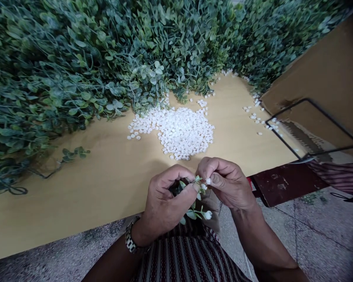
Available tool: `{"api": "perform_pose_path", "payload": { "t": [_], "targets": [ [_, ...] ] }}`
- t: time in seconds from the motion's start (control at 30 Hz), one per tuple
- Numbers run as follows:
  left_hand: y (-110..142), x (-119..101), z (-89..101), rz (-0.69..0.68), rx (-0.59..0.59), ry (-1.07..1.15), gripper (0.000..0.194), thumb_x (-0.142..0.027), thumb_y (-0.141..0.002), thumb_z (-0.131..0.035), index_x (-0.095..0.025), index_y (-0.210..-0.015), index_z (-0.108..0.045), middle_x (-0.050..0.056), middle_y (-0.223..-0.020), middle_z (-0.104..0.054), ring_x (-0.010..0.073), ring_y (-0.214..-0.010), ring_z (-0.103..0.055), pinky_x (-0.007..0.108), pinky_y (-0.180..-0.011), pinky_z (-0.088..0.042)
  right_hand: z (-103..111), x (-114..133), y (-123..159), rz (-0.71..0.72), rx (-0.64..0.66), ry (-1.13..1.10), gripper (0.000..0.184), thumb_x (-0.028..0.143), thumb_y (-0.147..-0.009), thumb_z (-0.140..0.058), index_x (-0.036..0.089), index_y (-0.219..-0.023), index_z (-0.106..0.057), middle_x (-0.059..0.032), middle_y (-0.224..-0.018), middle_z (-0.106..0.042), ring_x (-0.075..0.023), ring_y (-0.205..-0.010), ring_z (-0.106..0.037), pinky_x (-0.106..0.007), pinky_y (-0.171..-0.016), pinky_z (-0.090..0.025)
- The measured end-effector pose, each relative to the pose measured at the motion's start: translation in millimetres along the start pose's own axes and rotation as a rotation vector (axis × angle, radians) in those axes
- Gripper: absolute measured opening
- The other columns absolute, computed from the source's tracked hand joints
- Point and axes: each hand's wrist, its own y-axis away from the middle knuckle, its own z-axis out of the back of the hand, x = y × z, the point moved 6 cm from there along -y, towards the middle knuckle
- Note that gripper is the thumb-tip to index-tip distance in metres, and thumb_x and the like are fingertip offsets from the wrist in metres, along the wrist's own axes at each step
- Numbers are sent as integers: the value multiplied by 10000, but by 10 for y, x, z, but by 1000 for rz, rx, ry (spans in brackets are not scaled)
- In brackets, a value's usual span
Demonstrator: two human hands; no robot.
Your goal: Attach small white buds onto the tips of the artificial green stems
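Observation:
Between thumb and fingers, my left hand [172,197] pinches a green artificial leaf sprig [191,214] just past the table's front edge. A white artificial flower [207,215] shows at the sprig's lower end. My right hand [231,182] is closed in a pinch on a small white flower bead [208,181], close to the sprig's upper leaves. Whether the bead touches the stem I cannot tell. Beyond both hands, a pile of white flower beads [184,131] lies on the tan tabletop [106,168].
Dense artificial greenery [120,51] covers the back and left of the table. One loose sprig [73,153] lies at the left. At the right are a cardboard piece [320,74], a black wire frame [338,124] and scattered beads. Striped cloth [341,176] shows at the right edge.

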Motion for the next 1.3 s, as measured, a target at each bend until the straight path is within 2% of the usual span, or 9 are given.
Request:
{"api": "perform_pose_path", "payload": {
  "t": [0.3, 0.57, 1.03, 1.3],
  "targets": [
    [-4, -11, -75, -32, 35, 32, 124, -73, -686, -569, -159, -605, -604, 1, -582, -631, 97, -528, -550, 198, -521, -484, -22, -17, 18, 19, -22, -66, 182, 337, -771, -682, 188, -681, -630, 13, -616, -521, -106, -552, -458, -231, -509, -364],
    [1, -14, -109, -53, 111, 20, 141, -71, -699, -551, -139, -590, -608, -10, -522, -579, 75, -464, -492, 177, -451, -417, -23, -44, 44, 47, 61, -97, 94, 267, -817, -643, 194, -759, -654, 8, -667, -536, -102, -598, -483, -236, -551, -376],
    [-7, -21, -108, -97, 121, 4, 173, -8, -674, -517, -130, -563, -567, -40, -493, -516, 49, -440, -422, 153, -419, -352, -18, -53, 25, 72, 97, -50, 111, 280, -834, -627, 196, -766, -651, 9, -678, -533, -104, -613, -472, -242, -569, -358],
    [-18, -40, -98, -127, 117, -63, 185, 5, -670, -504, -126, -546, -544, -44, -487, -493, 48, -452, -405, 158, -445, -353, 8, -58, 41, 82, 67, 31, 128, 302, -828, -627, 193, -764, -644, 0, -672, -528, -120, -614, -465, -260, -570, -360]
  ]
}}
